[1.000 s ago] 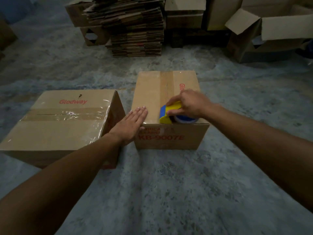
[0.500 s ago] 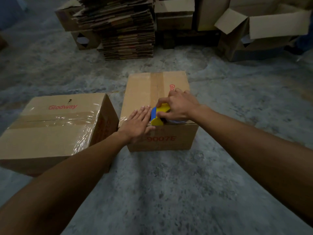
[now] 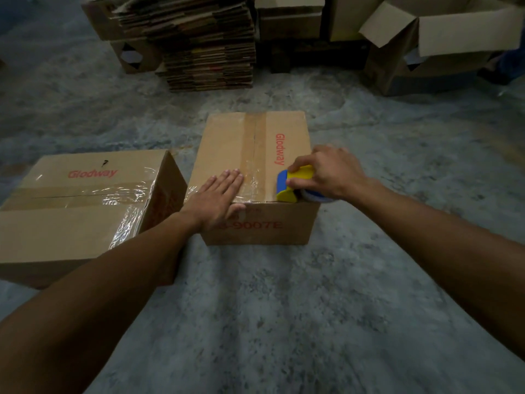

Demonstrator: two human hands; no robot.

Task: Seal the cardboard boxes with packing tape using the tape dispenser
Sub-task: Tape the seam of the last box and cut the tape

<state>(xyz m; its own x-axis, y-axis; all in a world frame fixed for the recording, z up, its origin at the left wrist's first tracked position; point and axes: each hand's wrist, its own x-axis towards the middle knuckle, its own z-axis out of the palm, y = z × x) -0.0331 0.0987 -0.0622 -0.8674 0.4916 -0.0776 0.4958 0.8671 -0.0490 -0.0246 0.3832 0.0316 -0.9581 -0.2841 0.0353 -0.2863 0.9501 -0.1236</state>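
Observation:
A closed cardboard box (image 3: 227,143) marked Glodway stands on the floor in front of me, with brown tape along its middle seam. My left hand (image 3: 216,194) lies flat on its near left top, fingers together, over a shiny strip of clear tape (image 3: 252,184) that crosses the near edge. My right hand (image 3: 326,174) grips a yellow and blue tape dispenser (image 3: 292,184) at the box's near right corner. To the left sits a second Glodway box (image 3: 71,200), taped and glossy with clear tape.
A tall stack of flattened cartons (image 3: 204,44) stands at the back. An open empty box (image 3: 443,44) with raised flaps is at the back right. More closed boxes (image 3: 289,21) sit between them. The floor (image 3: 284,308) is rough grey concrete.
My right hand has drawn the dispenser rightwards along the box's near edge, leaving clear tape behind it. My left hand has moved from the box's left corner up onto its top.

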